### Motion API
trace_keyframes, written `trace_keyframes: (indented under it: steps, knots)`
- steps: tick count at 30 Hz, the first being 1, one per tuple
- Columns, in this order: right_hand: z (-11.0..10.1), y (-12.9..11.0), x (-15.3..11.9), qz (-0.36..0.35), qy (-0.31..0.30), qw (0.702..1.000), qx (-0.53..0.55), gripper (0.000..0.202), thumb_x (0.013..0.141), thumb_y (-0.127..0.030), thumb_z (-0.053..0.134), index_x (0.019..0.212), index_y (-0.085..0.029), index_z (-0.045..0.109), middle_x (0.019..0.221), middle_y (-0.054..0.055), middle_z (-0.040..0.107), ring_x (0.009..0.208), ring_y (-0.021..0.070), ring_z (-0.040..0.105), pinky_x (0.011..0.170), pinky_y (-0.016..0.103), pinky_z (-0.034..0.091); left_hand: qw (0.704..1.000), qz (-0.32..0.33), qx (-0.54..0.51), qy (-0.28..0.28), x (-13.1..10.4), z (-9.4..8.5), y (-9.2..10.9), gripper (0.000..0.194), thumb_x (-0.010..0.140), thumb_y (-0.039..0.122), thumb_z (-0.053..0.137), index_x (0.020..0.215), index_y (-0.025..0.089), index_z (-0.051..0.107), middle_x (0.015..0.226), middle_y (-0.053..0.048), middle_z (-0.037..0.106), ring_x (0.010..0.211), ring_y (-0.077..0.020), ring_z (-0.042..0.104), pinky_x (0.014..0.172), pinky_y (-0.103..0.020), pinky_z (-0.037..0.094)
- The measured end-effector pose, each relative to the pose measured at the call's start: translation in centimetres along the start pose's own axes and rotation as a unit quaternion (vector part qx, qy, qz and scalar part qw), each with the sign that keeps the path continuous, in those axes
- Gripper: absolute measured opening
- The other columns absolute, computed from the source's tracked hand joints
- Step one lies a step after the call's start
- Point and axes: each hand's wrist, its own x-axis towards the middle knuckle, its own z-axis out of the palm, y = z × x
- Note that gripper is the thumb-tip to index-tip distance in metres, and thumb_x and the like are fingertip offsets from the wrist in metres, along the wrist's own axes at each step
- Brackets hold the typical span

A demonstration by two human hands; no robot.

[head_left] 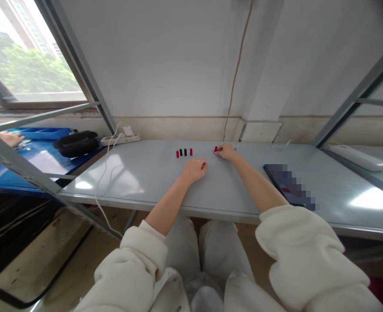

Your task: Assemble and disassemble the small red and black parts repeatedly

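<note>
Four small cylinders stand upright in a loose row on the grey table: a red one at the left end, two black ones beside it, and another red one on the right. My left hand rests just in front of the row, fingers curled closed around something dark that I cannot make out. Farther right, my right hand pinches a red cylinder at the table surface.
A tablet-like device lies right of my right forearm. A white power strip with a cable sits at the back left. Metal frame posts flank the table. At far left, another person's hand is near a blue tray and black case.
</note>
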Motion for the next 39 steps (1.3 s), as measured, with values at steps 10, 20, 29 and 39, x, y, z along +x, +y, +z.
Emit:
trace_keyframes:
  steps: [10, 20, 29, 39]
  knots:
    - [-0.4, 0.2, 0.0, 0.019, -0.024, 0.999, 0.009, 0.005, 0.07, -0.02, 0.063, 0.069, -0.015, 0.065, 0.063, 0.005, 0.065, 0.063, 0.0133, 0.06, 0.065, 0.023, 0.045, 1.0, -0.009, 0.005, -0.006, 0.0, 0.2, 0.0, 0.029, 0.086, 0.031, 0.036, 0.088, 0.018, 0.062, 0.08, -0.008, 0.065, 0.079, -0.0198, 0.061, 0.069, -0.029, 0.044]
    - [-1.1, -0.2, -0.4, 0.027, -0.049, 0.998, -0.024, 0.014, 0.07, -0.027, 0.063, 0.077, -0.015, 0.067, 0.08, 0.007, 0.068, 0.075, 0.0156, 0.062, 0.065, 0.022, 0.044, 0.991, -0.131, 0.038, 0.008, 0.6, 0.5, -0.8, 0.058, 0.085, 0.025, 0.036, 0.139, 0.018, 0.017, 0.101, -0.012, 0.062, 0.09, -0.024, 0.06, 0.079, -0.035, 0.043]
    - [-3.4, -0.4, -1.9, 0.04, 0.01, 0.999, -0.03, 0.047, 0.061, -0.037, 0.071, 0.097, -0.009, 0.062, 0.097, 0.018, 0.063, 0.089, 0.0253, 0.06, 0.071, 0.03, 0.046, 0.985, -0.17, -0.005, 0.043, 1.2, 0.7, -1.9, 0.063, 0.084, 0.024, 0.037, 0.141, 0.016, 0.01, 0.098, -0.016, 0.06, 0.089, -0.0268, 0.06, 0.08, -0.038, 0.043]
    - [-1.8, -3.9, -8.4, -0.028, 0.138, 0.974, 0.178, 0.034, 0.083, -0.044, 0.042, 0.086, -0.014, 0.057, 0.076, 0.009, 0.064, 0.071, 0.016, 0.058, 0.065, 0.025, 0.039, 0.965, -0.169, -0.146, 0.137, 2.0, 1.0, -2.4, 0.021, 0.083, 0.021, 0.043, 0.098, 0.017, 0.056, 0.095, -0.01, 0.065, 0.092, -0.0187, 0.059, 0.08, -0.03, 0.042]
